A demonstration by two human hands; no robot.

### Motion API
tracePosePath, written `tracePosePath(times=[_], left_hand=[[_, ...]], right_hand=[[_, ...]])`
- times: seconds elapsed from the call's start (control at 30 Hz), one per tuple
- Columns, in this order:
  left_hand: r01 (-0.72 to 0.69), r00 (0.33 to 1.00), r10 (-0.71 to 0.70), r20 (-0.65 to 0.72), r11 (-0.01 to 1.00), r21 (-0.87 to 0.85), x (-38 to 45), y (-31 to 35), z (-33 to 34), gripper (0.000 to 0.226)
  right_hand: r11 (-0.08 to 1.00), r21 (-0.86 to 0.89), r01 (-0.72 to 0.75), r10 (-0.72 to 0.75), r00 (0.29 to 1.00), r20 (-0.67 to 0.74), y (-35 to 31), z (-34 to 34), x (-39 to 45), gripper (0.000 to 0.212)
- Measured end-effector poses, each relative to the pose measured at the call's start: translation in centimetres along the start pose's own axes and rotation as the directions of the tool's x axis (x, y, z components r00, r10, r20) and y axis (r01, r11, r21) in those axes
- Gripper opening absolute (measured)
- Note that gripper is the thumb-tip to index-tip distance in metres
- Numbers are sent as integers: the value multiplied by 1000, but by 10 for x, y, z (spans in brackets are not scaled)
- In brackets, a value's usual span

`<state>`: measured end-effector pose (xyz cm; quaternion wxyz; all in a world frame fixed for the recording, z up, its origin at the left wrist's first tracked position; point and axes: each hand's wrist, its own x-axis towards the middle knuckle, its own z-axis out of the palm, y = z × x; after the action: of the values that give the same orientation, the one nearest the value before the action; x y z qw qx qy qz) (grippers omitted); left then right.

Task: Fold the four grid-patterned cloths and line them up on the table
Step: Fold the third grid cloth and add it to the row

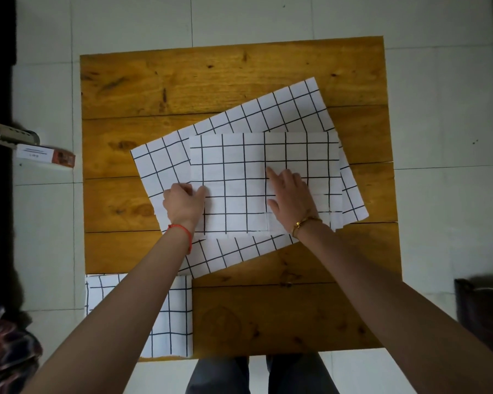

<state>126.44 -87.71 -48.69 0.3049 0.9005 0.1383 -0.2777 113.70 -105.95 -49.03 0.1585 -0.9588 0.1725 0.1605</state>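
Observation:
A partly folded white cloth with a black grid (239, 172) lies square in the middle of the wooden table (211, 81). Its right part is doubled over, with a fold edge near the centre. My left hand (184, 204) pinches its left edge, thumb on top. My right hand (289, 194) presses flat on the doubled right part, fingers spread. Beneath it lies an unfolded grid cloth (285, 109), spread out and turned at an angle. A folded grid cloth (177, 317) sits at the table's near left corner, partly hidden by my left forearm.
Bare wood shows along the far side and the near right of the table. A small box (47, 156) lies on the tiled floor to the left. A dark bag (481, 305) is on the floor at right. My legs are under the near edge.

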Motion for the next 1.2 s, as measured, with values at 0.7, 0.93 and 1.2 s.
tracePosePath(times=[0.7, 0.93, 1.2], left_hand=[[-118, 943, 229, 241, 908, -402, -22, 17, -39, 37], [-285, 840, 433, 326, 865, -413, -43, 27, -61, 43], [-365, 789, 467, 399, 879, -307, -67, 37, -15, 23]], right_hand=[[999, 7, 44, -44, 999, -16, -10, 2, 5, 78], [994, 42, 102, -102, 995, -7, -54, 13, 8, 80], [986, 161, 54, -32, 991, -133, -47, 8, 2, 55]])
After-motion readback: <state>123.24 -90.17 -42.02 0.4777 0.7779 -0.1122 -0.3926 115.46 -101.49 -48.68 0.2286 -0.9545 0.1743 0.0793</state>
